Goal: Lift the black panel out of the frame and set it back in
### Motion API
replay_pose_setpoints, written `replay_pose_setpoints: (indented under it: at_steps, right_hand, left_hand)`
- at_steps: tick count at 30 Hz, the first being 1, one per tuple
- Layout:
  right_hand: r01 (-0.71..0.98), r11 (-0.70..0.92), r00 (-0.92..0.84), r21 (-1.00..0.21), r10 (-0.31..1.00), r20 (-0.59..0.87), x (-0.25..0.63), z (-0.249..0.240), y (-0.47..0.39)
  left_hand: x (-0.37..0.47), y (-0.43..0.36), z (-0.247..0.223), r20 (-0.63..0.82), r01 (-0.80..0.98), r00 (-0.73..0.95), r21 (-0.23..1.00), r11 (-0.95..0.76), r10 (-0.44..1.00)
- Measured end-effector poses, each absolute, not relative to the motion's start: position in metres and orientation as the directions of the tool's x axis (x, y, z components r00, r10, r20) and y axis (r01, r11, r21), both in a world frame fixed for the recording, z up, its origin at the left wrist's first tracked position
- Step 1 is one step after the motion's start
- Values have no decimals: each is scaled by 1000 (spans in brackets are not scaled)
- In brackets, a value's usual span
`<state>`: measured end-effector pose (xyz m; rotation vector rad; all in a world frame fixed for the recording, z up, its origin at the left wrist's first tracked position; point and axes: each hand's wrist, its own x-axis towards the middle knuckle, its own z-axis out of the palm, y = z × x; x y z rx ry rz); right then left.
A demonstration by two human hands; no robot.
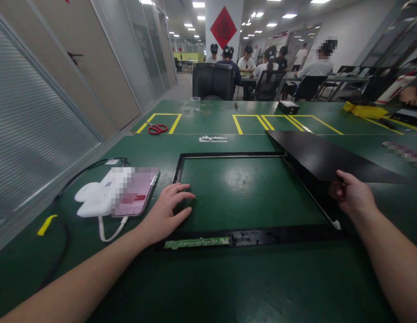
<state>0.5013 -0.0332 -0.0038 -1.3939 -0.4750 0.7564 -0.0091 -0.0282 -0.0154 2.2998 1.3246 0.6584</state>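
Observation:
A thin black rectangular frame (228, 155) lies flat on the green table (249, 278), with a green circuit strip (197, 243) along its near edge. My left hand (168, 213) rests flat on the frame's left side, fingers spread. My right hand (351, 195) grips the near edge of a large black panel (323, 157), which is lifted and tilted above the frame's right side.
A phone (136, 197) lies on a white charger (94, 199) with black cables to my left. Red scissors (158, 129), a clear cup (195, 103), a small black box (288, 106) and a yellow tray (365, 110) sit farther back. Several people sit at distant tables.

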Motion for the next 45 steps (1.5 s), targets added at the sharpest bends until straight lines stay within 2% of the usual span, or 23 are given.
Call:
replay_pose_setpoints:
  at_steps: [6,9,18,23,26,32,39,43,45]
  right_hand:
    - [-223,-22,560,-975,815,-147,490,-1,-37]
    - [-189,-36,537,-981,833,-134,487,4,-39]
    - [-147,-167,435,-975,874,-215,471,12,-48]
    - [-180,-204,455,-962,850,-265,459,22,-55]
    - [-230,-201,524,-952,799,-296,447,33,-55]
    - [-334,7,608,-943,766,-210,431,45,-49]
    - [-427,164,638,-889,751,-168,440,47,-51]
    - [-422,281,689,-862,717,-104,446,49,-53]
    - [-424,293,691,-857,716,-97,448,50,-55]
  left_hand:
    - [-8,-30,-15,199,678,432,571,-462,880]
    - [-8,-29,-15,196,678,436,571,-464,878]
    - [-8,-29,-15,195,678,452,559,-478,870]
    - [-8,-28,-15,190,684,452,553,-475,872]
    - [-8,-28,-14,185,682,455,556,-475,871]
    - [-9,-28,-15,191,681,453,556,-477,871]
    - [-8,-30,-12,190,663,434,594,-455,881]
    - [-9,-30,-14,167,591,339,728,-348,926]
    - [-8,-28,-17,154,477,261,838,-266,953]
